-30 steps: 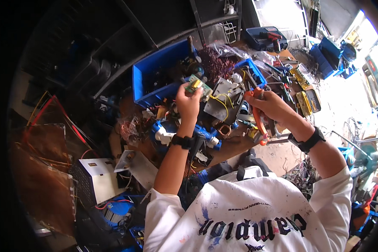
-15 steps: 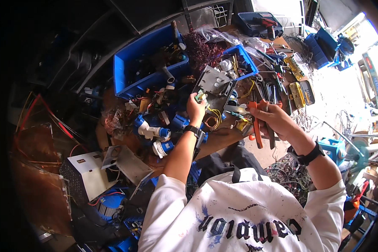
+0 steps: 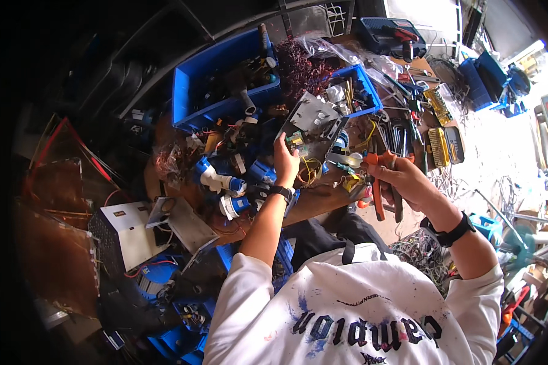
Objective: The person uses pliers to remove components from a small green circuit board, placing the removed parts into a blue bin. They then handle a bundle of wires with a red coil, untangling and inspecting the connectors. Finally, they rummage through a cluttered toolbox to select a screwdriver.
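Note:
My left hand (image 3: pixel 286 164) reaches over the cluttered bench, thumb and fingers apart. Just at its fingertips is a small green circuit board (image 3: pixel 295 140) with a yellow component; contact with it is hard to make out. Thin yellow wires (image 3: pixel 312 170) lie beside the hand. Right behind the board sits a grey metal plate (image 3: pixel 313 114). My right hand (image 3: pixel 411 182) is closed around orange-handled pliers (image 3: pixel 378 198), held upright past the bench's front edge, their handles pointing down toward me. My palm and fingers cover part of the tool.
A large blue bin (image 3: pixel 192 109) and a smaller blue tray (image 3: pixel 371 97) stand at the back. Blue-and-white plugs (image 3: pixel 232 205) crowd the left front. Hand tools and a yellow bit set (image 3: pixel 437 148) lie at right. A white metal casing (image 3: pixel 128 228) stands at lower left.
The view has shifted slightly. My left hand's fingers have spread beside the circuit board, which they gripped earlier. My right hand still holds the pliers, now a little lower.

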Demonstrator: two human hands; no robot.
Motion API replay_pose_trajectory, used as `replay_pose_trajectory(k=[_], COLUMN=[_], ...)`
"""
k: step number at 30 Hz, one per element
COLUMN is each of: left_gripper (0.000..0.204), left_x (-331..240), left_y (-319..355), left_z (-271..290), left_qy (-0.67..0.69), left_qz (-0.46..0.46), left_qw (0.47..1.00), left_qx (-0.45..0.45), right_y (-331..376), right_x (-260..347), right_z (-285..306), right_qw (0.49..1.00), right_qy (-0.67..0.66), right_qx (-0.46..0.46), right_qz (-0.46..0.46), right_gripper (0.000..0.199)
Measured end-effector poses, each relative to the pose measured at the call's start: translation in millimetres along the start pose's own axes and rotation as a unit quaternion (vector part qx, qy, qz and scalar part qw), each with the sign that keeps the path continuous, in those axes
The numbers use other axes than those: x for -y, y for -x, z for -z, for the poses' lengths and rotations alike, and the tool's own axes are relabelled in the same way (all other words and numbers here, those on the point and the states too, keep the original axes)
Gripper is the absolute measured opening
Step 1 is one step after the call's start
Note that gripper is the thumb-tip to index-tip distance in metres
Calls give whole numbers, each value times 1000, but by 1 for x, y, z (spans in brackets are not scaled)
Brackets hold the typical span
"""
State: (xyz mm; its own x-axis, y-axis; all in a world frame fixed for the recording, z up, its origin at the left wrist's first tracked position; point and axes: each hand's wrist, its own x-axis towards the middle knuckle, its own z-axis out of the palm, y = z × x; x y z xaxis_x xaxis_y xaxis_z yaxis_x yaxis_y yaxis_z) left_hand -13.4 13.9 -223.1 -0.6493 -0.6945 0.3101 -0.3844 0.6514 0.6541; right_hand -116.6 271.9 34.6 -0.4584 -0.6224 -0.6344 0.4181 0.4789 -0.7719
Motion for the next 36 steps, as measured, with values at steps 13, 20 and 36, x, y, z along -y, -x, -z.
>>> replay_pose_trajectory(k=[13, 20, 36], left_gripper=[37, 25, 50], left_x=[-172, -193, -173], left_y=[-25, -29, 30], left_z=[153, 203, 198], left_qy=[497, 186, 626], left_qz=[155, -90, 275], left_qw=[817, 947, 565], left_qx=[248, 245, 462], right_y=[4, 19, 9], right_x=[30, 42, 38], right_z=[-38, -60, -102], right_qw=[998, 989, 989], right_qy=[-13, 122, -14], right_qx=[52, 31, -26], right_qz=[11, 83, 146], right_gripper=[18, 22, 29])
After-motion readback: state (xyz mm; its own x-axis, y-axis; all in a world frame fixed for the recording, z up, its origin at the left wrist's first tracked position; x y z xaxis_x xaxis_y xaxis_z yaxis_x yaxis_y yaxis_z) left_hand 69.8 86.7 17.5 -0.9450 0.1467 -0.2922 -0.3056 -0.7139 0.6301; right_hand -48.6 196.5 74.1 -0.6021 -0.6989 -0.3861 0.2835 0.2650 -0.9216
